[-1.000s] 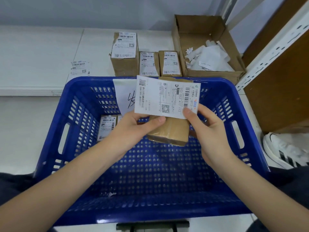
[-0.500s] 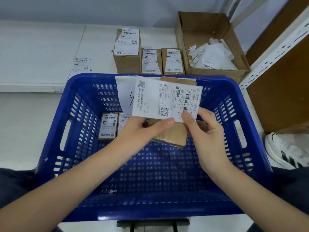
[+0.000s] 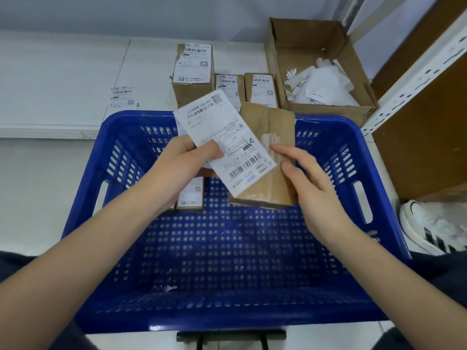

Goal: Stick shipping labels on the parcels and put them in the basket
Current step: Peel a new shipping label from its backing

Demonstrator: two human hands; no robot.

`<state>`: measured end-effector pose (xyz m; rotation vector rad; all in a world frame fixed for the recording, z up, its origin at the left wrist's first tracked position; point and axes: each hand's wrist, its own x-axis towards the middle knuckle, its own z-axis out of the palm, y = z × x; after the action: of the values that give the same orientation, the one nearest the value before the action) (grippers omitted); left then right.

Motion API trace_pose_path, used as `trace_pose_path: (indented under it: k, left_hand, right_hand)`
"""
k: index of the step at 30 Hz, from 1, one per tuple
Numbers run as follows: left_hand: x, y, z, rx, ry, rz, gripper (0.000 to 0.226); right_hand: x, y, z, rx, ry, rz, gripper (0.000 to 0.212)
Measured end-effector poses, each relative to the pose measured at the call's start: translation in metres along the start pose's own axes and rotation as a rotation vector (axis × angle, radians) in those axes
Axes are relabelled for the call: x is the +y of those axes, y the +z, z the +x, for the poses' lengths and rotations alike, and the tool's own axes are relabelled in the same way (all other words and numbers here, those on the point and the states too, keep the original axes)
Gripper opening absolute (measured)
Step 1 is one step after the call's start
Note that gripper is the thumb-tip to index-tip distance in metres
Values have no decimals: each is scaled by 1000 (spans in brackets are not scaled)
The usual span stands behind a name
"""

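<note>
Over the blue basket [image 3: 121, 147] I hold a brown taped parcel [image 3: 275, 132], its long side running away from me. My right hand [image 3: 310, 183] grips its right edge, thumb and forefinger on the top face. A white shipping label [image 3: 227, 150] lies slantwise over the parcel's left part, barcode end towards me. My left hand [image 3: 184, 162] pinches the label at its left edge. A labelled parcel [image 3: 190, 195] lies on the basket floor, partly hidden by my left wrist.
Three labelled parcels [image 3: 193, 69] stand on the white table behind the basket. A loose label [image 3: 123, 97] lies to their left. An open cardboard box [image 3: 353, 112] with paper scraps is at the back right. A shelf post [image 3: 417, 72] and a white shoe [image 3: 434, 228] are on the right.
My right hand has let go of the label and now grips the parcel. The label has swung from crosswise to slanted lengthwise, held by my left hand alone. More of the parcel's top shows.
</note>
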<state>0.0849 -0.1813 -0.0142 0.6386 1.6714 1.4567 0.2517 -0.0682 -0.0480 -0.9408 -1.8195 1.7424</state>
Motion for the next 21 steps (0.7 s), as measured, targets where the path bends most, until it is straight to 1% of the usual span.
trace_pose_path:
  k: [1,3,4,6,7,8,11,13,16,18,19,21]
  left_hand:
    - [2,-2,0,-19,10,18,26]
    - [3,-4,1,-57,33,56,25]
    - [3,-5,1,-70,36,67,23]
    - [4,-6,0,-87,38,75,20]
    - [6,-7,0,-92,42,79,20]
    - [7,-7,0,-96,48,84,21]
    - [8,-9,0,-108,54,94,22]
    - [8,-11,-1,-135,51,139,23]
    - [10,-15,0,-157,46,187,22]
    - [12,-17,2,-148,43,188,21]
    - [12,-17,2,-140,42,190,20]
    - [13,-17,3,-128,41,196,20]
  right_hand:
    - [-1,1,0,-20,7,0,29]
    - [-3,4,-1,-36,17,14,22]
    - [-6,5,-2,-32,23,13,23]
    - [-7,5,-2,-18,19,16,37]
    - [-7,3,-2,-12,18,22,40]
    - [-8,3,-1,-12,14,36,37]
    - [-10,2,-2,-37,-43,0,21]
    - [-10,2,-3,-71,-59,-18,21]
    - [-12,-1,-2,-86,9,47,17]
    - [-11,-1,-2,-81,34,83,33]
    - [-12,-1,-2,-80,38,92,33]
    - [-14,1,-4,-90,11,65,15]
